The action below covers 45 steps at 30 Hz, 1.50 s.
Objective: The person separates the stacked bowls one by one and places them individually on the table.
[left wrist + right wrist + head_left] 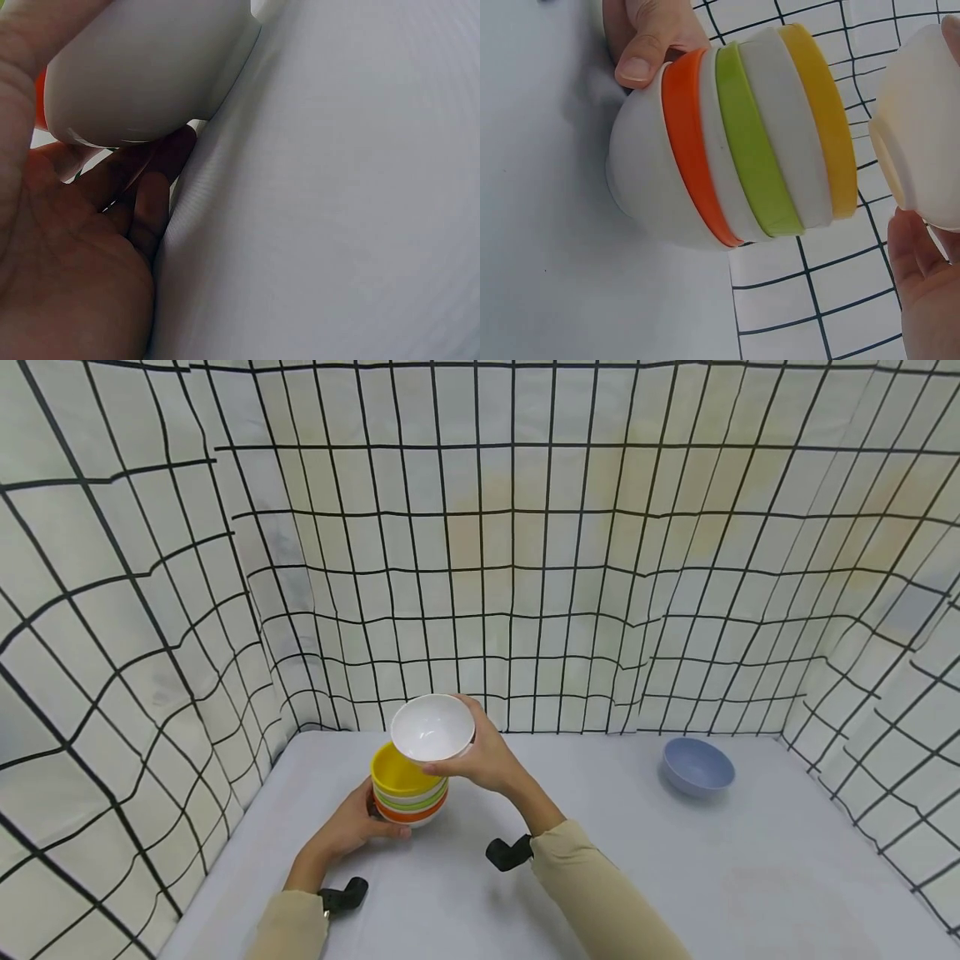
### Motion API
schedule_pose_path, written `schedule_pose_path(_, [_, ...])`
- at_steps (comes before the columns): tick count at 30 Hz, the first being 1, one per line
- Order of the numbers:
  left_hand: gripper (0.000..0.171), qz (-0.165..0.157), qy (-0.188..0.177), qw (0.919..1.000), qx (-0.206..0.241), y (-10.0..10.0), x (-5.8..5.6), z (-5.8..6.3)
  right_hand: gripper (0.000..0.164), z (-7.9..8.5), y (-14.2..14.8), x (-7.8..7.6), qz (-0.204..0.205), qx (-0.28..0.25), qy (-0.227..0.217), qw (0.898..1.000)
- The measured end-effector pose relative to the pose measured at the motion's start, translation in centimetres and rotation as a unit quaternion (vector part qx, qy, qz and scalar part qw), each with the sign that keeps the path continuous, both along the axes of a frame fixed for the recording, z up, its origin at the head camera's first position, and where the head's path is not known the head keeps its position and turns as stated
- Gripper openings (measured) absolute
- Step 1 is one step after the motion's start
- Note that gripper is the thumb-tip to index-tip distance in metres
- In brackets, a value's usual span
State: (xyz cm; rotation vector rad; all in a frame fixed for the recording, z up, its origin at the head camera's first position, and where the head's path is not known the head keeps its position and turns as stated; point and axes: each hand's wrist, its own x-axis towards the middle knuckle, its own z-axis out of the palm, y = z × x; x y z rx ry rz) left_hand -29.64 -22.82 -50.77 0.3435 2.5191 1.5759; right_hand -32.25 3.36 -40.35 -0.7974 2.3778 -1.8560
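White bowl [431, 728] in my R hand [483, 755], gripped at the side, base twd yellow top of stack [409, 793], just above w/ a gap. My L hand [347, 828] grips stack low. Blue bowl [697, 767] far R, well apart.

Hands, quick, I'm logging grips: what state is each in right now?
Left hand: closed round the bowl stack.
Right hand: holding the white bowl.
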Motion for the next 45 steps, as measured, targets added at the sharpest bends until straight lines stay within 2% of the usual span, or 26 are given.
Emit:
schedule_pose_path(17, [0.092,0.016,-0.009,0.9998,0.003,-0.2,0.7,-0.3,0.105,-0.7,2.7,1.2,-0.01,-0.036,0.017,0.999])
schedule_pose_path(32, [0.094,0.014,-0.006,0.9998,0.009,-0.2,0.5,-0.3,0.108,-1.4,6.6,2.0,-0.058,-0.026,0.001,0.998])
schedule_pose_path(45, [0.096,0.004,-0.002,0.9999,0.015,0.1,0.1,-0.2,0.109,-3.0,11.2,3.1,-0.102,-0.017,-0.001,0.995])
